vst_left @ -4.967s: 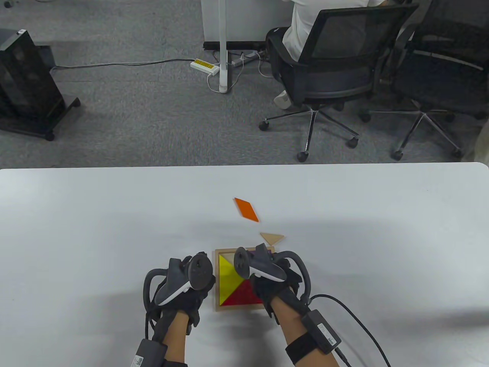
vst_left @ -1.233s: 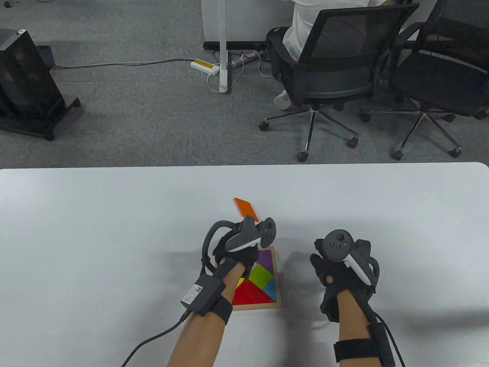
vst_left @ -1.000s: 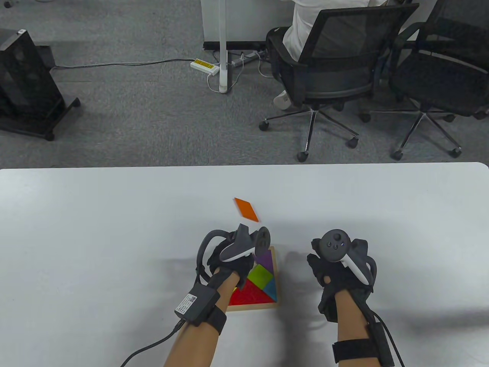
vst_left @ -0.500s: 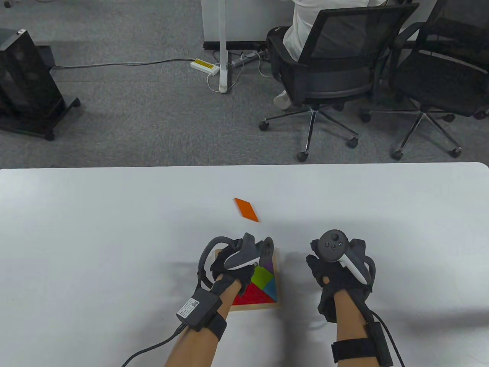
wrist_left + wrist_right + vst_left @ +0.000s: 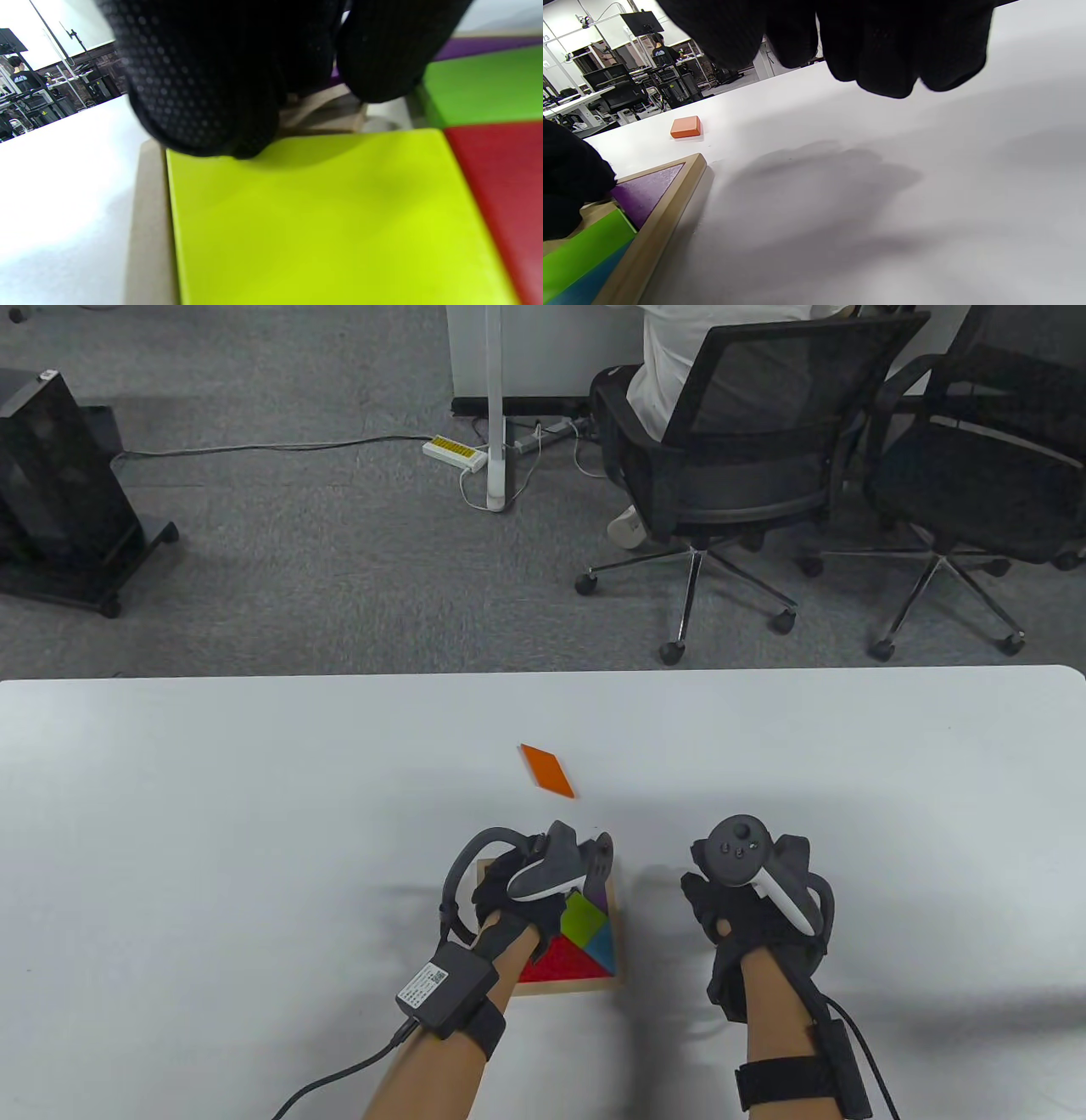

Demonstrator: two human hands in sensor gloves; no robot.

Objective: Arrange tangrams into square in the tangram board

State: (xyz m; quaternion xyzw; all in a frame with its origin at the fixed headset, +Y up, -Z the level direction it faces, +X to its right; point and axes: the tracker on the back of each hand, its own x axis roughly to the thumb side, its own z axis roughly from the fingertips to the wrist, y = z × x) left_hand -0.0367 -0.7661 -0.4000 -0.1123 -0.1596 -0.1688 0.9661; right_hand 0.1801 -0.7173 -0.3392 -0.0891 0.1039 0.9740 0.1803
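We work at the tangram board (image 5: 616, 933) with our left hand (image 5: 517, 891), which now sits lower over the board's far left corner than it did a second ago, when it was carrying the plain wooden triangle (image 5: 322, 112) in from beyond the board's far edge. In the left wrist view our fingertips (image 5: 203, 106) press down on that pale triangle, which lies at a slant in the gap beside the yellow triangle (image 5: 331, 220), one edge seemingly propped up and not yet flush; whether the fingers pinch it or merely push it we cannot tell. Inside the board the red triangle (image 5: 564, 963), green square (image 5: 584, 918), blue triangle (image 5: 604, 943) and purple triangle (image 5: 599, 892) are already seated. The board itself has drifted slightly during the last second under the hand's pressure. Our right hand (image 5: 755, 891) rests to the right of the board, well apart from it, fingers loosely curled and holding nothing. The orange parallelogram (image 5: 547, 770) lies on the white table (image 5: 212, 814) beyond the board's far edge, untouched. We judge that once the wooden triangle drops in, the orange piece is the last to place.
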